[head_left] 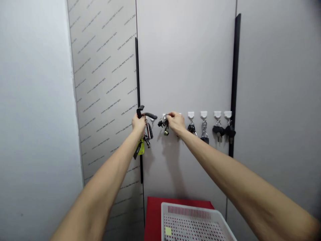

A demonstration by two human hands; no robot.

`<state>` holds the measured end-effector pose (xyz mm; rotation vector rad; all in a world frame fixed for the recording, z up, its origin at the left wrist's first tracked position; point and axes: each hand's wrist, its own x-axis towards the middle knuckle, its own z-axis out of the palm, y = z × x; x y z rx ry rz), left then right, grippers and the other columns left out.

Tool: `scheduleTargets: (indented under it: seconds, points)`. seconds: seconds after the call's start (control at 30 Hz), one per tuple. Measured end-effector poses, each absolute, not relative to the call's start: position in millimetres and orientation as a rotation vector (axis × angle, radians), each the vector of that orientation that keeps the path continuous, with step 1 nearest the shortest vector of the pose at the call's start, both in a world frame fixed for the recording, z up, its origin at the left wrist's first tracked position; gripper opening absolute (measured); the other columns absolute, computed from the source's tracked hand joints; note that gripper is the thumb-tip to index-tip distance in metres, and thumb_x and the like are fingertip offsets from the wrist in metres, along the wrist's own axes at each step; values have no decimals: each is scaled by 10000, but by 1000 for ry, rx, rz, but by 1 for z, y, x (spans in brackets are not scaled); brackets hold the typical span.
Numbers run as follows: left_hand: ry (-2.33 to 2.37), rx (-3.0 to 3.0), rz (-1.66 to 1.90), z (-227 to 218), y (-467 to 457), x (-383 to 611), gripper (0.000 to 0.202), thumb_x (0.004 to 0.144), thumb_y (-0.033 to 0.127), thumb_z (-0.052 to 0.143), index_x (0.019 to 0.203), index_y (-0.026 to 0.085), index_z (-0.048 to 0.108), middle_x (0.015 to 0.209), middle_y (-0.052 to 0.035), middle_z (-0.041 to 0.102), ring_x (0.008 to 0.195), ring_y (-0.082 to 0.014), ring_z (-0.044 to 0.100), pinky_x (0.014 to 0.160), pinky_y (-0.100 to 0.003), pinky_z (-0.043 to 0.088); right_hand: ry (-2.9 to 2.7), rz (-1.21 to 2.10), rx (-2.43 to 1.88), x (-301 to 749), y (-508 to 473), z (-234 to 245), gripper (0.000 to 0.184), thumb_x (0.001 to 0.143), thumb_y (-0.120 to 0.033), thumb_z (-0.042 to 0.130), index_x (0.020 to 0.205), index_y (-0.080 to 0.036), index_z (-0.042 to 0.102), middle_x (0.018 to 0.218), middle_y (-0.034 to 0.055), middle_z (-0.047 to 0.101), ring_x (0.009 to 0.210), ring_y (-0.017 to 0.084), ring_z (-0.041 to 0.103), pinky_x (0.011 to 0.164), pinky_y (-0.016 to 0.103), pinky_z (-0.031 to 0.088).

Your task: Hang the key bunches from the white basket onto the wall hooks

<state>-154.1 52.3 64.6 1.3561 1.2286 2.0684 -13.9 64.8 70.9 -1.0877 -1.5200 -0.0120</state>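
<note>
The right hand [177, 123] pinches, between thumb and fingers, the ring of a small key bunch [166, 124] just in front of a white hook; whether the ring sits on that hook I cannot tell. The left hand [138, 124] is closed around a fuller bunch [148, 130] with a black strap [150, 115] and a lime tag [141, 147]. Both bunches should be light, the metal hard and slick, the keys swinging loosely; the ring is likely the surest hold. To the right, more keys [219, 129] hang from hooks [204, 115] on a smooth pale door [185, 67]. Printed film [100, 67] covers the panel at left; below, a white basket [190, 206] rests on something red [152, 214].
</note>
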Motion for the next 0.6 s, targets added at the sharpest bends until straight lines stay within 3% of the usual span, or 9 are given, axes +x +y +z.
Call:
scheduleTargets:
  seconds: [0.1,0.2,0.37,0.5,0.6]
  points:
    - [1142,1426,1956,74,41,-149,139,565,104,419,688,135,474,498,26,447,339,-32,353,341,-155,213,-1660,57,-1032,-16,60,76,191,596,-196,383,682,-155,548,625,-4,549,584,78,472,564,183,351]
    - [1039,1576,1649,54,28,-135,113,530,71,450,627,119,482,426,40,414,320,-29,344,326,-147,178,-1876,215,-1066,-13,48,60,167,573,-166,387,639,-136,538,511,-14,505,472,63,439,475,171,336]
    - [994,1454,1400,-33,13,-99,104,550,163,487,631,101,504,397,44,407,353,-36,356,353,-148,259,-2203,386,-1194,15,23,-9,181,534,-84,343,572,-119,516,420,-31,439,390,43,372,395,148,281]
    - [1091,1395,1214,-112,7,-70,135,568,117,437,675,92,514,428,34,441,402,-51,393,405,-162,322,-2332,507,-1310,45,12,-84,174,524,-72,344,552,-108,512,432,-37,421,407,40,355,393,142,271]
    - [1124,1528,1010,-148,4,-57,226,546,57,410,733,99,530,537,16,514,481,-67,440,469,-174,357,-2352,538,-1352,62,7,-129,174,528,-78,358,557,-104,527,462,-35,440,434,44,355,410,146,283]
